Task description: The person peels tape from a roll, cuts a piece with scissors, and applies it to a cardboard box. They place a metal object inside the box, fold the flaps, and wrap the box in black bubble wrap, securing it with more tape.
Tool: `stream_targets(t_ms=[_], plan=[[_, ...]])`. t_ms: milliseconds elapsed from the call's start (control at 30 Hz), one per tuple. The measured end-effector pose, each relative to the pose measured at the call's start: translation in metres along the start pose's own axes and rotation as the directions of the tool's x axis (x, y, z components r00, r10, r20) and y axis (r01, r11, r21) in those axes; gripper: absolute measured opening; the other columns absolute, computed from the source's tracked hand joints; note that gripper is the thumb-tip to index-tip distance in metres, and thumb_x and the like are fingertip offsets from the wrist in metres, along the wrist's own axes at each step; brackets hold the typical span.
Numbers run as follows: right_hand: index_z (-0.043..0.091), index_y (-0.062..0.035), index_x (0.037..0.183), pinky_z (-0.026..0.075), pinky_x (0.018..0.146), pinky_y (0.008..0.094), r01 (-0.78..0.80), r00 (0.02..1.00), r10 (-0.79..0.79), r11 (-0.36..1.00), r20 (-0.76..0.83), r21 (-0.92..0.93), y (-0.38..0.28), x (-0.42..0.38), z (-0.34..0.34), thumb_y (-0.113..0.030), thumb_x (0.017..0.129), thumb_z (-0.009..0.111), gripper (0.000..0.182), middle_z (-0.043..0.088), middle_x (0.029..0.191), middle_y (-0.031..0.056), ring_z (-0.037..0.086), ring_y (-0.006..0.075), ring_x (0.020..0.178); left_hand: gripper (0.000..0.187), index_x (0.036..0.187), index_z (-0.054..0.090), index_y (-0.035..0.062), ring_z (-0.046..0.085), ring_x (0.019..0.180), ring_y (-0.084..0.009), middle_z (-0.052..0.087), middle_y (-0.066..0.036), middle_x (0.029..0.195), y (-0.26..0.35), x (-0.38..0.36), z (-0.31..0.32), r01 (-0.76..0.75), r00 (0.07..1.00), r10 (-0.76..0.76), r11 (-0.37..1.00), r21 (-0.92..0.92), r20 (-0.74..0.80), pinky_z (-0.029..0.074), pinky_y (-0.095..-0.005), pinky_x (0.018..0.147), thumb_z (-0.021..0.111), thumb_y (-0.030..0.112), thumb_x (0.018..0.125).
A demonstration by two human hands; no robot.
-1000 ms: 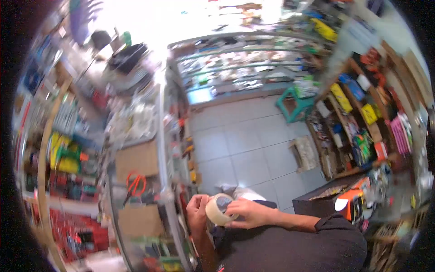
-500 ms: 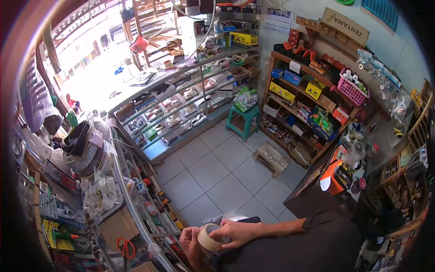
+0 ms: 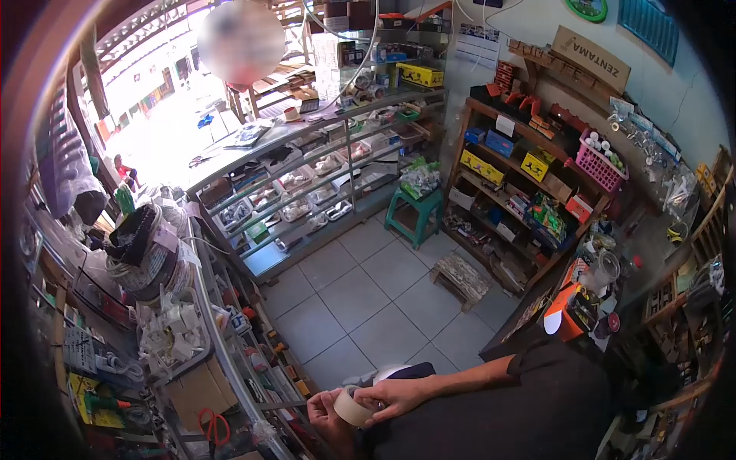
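Note:
A wide roll of cream masking tape (image 3: 351, 409) is held in front of my body, near the bottom of the view. My right hand (image 3: 399, 394) grips it from the right, with fingers reaching into the core. At the roll's left edge, my left hand (image 3: 325, 408) is closed, thumb and fingers pinched against the tape. Whether it holds the loose end cannot be made out. Behind the hands, a white and dark shape at my lap is partly covered by my arm.
On the left runs a glass counter with a tray of white parts (image 3: 175, 337) and orange-handled scissors (image 3: 215, 426). Ahead stand a display case (image 3: 307, 192), a green stool (image 3: 415, 215) and a low wooden bench (image 3: 460, 277). Shelves (image 3: 506, 176) line the right. A blurred-faced person is outside.
The view has tilted a little, so the room sits slightly further right. A person has appeared beyond the counter. Both hands keep hold of the tape roll, with only small finger shifts.

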State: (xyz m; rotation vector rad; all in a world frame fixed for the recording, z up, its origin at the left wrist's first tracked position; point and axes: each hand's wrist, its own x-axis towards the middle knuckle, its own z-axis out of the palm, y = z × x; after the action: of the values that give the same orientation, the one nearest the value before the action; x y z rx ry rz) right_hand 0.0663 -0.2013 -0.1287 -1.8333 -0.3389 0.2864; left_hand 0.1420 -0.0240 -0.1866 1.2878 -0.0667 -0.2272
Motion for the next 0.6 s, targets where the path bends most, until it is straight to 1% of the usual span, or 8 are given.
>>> stream_targets(t_ms=[133,167,200,267,367,400,567,600], plan=[[0.059,-0.0016,0.118,0.051,0.083,0.0349,0.029,0.995,-0.045,0.982,0.088,0.185,0.003,0.006,-0.01,-0.028,0.098,0.073,0.036,0.069,0.095,0.0091,0.066,0.0185,0.092,0.028,0.104,0.056,-0.0021,0.068,0.081,-0.0172,0.072,-0.013,0.091,0.022,-0.003,0.004,0.025,1.0,-0.024,0.998,0.055,-0.017,0.057,-0.0318,0.076,0.061,0.025,0.106],[0.061,-0.0008,0.12,0.052,0.087,0.034,0.034,0.989,-0.068,0.97,0.133,0.239,0.01,0.01,-0.011,-0.026,0.098,0.073,0.035,0.071,0.099,0.0096,0.067,0.0175,0.097,0.027,0.104,0.057,-0.002,0.068,0.08,-0.0172,0.071,-0.013,0.091,0.029,-0.003,0.004,0.061,0.998,-0.058,0.989,0.137,-0.028,0.057,-0.032,0.076,0.06,0.024,0.107],[0.062,-0.001,0.128,0.052,0.09,0.0345,0.033,0.981,-0.091,0.947,0.169,0.319,0.022,0.012,-0.011,-0.024,0.095,0.075,0.042,0.072,0.111,0.0096,0.065,0.0163,0.099,0.025,0.103,0.058,-0.002,0.068,0.081,-0.017,0.072,-0.013,0.091,0.036,-0.006,0.007,0.095,0.993,-0.083,0.982,0.161,-0.079,0.057,-0.0319,0.077,0.059,0.023,0.107],[0.066,0.0004,0.127,0.052,0.095,0.0349,-0.014,0.957,-0.077,0.952,0.281,0.306,0.028,0.017,-0.016,-0.023,0.095,0.075,0.04,0.074,0.111,0.0108,0.067,0.017,0.104,0.024,0.102,0.059,-0.0022,0.068,0.082,-0.0169,0.071,-0.012,0.092,0.036,-0.01,0.005,0.055,0.992,-0.035,0.983,0.174,-0.119,0.056,-0.0315,0.078,0.059,0.021,0.107],[0.071,0.0002,0.12,0.048,0.105,0.0382,-0.055,0.908,-0.095,0.938,0.408,0.342,0.026,0.031,-0.024,-0.019,0.098,0.072,0.03,0.071,0.122,0.0163,0.064,0.0255,0.12,0.022,0.104,0.059,-0.0021,0.067,0.083,-0.0161,0.071,-0.012,0.09,0.032,-0.015,0.001,-0.06,0.978,0.105,0.969,0.238,-0.182,0.056,-0.0317,0.079,0.059,0.02,0.107],[0.071,0.0008,0.119,0.047,0.105,0.0383,0.037,0.891,-0.164,0.955,0.423,0.294,0.021,0.038,-0.027,-0.022,0.099,0.071,0.03,0.07,0.123,0.0184,0.064,0.0287,0.121,0.023,0.106,0.059,-0.0017,0.068,0.083,-0.0161,0.072,-0.012,0.091,0.024,-0.017,-0.009,-0.049,0.974,0.104,0.965,0.258,-0.203,0.056,-0.0319,0.078,0.06,0.021,0.107],[0.072,0.0039,0.112,0.05,0.095,0.0409,0.02,0.829,-0.19,0.951,0.527,0.31,0.016,0.066,-0.024,-0.026,0.099,0.071,0.032,0.07,0.117,0.0211,0.066,0.032,0.109,0.016,0.108,0.059,-0.0005,0.07,0.086,-0.0153,0.073,-0.011,0.094,0.047,-0.03,-0.013,0.039,0.926,0.067,0.962,0.272,-0.373,0.057,-0.0313,0.079,0.06,0.015,0.106],[0.073,0.0006,0.114,0.046,0.107,0.0449,-0.037,0.798,-0.136,0.961,0.586,0.273,0.007,0.074,-0.027,-0.034,0.099,0.069,0.038,0.07,0.114,0.0235,0.064,0.0376,0.119,0.014,0.109,0.058,-0.0007,0.071,0.088,-0.016,0.073,-0.011,0.095,0.048,-0.032,-0.015,0.034,0.911,0.094,0.953,0.301,-0.403,0.057,-0.0311,0.08,0.059,0.013,0.107]])
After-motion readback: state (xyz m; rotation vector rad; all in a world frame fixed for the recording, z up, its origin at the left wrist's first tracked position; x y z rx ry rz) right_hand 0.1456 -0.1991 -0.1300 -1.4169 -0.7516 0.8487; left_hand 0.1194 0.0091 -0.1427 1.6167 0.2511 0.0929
